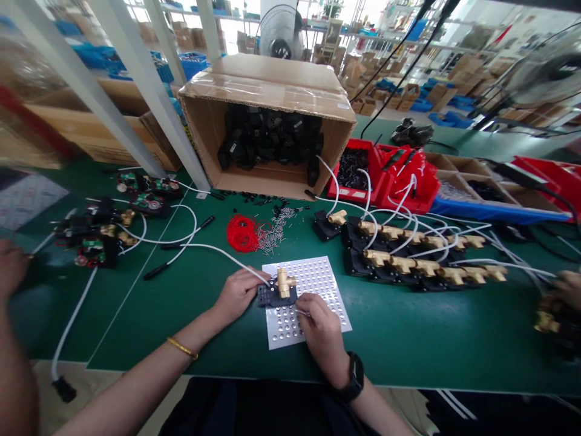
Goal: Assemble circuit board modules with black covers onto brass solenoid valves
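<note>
A black block with a brass fitting (280,287) on top sits on a white perforated plate (318,284) on the green table. My left hand (238,293) grips the block's left side, where a white tube leaves it. My right hand (320,330) rests on the plate just right of the block and pinches a thin metal pin (300,312) pointing at the block. A gold bangle is on my left wrist, a black watch on my right.
Two rows of finished brass-and-black units (417,257) with white tubes lie to the right. A red wire coil (242,233) and loose pins (272,233) lie behind the plate. An open cardboard box (272,121) of black parts stands behind. Other people's hands show at far left (11,266) and far right (565,287).
</note>
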### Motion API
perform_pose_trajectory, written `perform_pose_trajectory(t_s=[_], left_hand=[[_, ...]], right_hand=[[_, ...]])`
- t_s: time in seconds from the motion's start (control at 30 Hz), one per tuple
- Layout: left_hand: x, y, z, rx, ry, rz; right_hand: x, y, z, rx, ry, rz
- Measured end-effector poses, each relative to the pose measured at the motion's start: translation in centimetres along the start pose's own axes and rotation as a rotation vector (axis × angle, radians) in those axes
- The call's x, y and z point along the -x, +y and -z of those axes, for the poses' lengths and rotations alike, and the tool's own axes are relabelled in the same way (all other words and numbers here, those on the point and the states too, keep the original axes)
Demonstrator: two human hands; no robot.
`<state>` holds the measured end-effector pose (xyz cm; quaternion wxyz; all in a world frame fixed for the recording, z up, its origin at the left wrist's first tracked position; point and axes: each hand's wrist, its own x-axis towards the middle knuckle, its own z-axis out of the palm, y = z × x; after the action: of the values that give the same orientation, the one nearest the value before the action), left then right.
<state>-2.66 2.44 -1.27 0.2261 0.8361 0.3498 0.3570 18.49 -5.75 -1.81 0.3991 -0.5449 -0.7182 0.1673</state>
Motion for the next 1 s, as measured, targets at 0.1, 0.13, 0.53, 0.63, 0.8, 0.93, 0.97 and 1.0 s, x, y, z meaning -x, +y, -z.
perform_pose_trajectory(t_s=[0.1,0.13,0.53,0.63,0.8,0.93,0.97,1.0], left_hand=[[0.6,0.9,1.1,-0.126,-0.055,-0.006],[0.5,1.3,1.8,-0.186,-0.031,0.018],[-9.9,-1.7,2.4,-0.482,-0.488,0.365],[-10.2,-2.9,1.1,-0.442,-0.513,0.366],[-9.6,-1.7,2.3,-0.318,-0.351,0.328],[-6.4,1.3,3.5,-0.108,0.04,0.444],[-5.1,2.2,3.4,0.052,0.169,0.509],[-3.6,3.0,3.0,0.231,0.287,0.586]], right_hand=[[1.1,0.5,0.6,0.039,-0.047,0.027],[1.3,0.6,0.9,0.044,-0.066,0.025],[-3.4,-0.1,0.9,-0.106,-0.356,-0.077],[-3.2,0.1,0.7,-0.11,-0.341,-0.082],[-3.2,-0.2,1.0,-0.091,-0.338,-0.102],[-3.3,-0.5,1.0,-0.085,-0.337,-0.128],[-3.3,-0.5,1.0,-0.087,-0.339,-0.135],[-3.3,-0.5,1.0,-0.088,-0.343,-0.144]])
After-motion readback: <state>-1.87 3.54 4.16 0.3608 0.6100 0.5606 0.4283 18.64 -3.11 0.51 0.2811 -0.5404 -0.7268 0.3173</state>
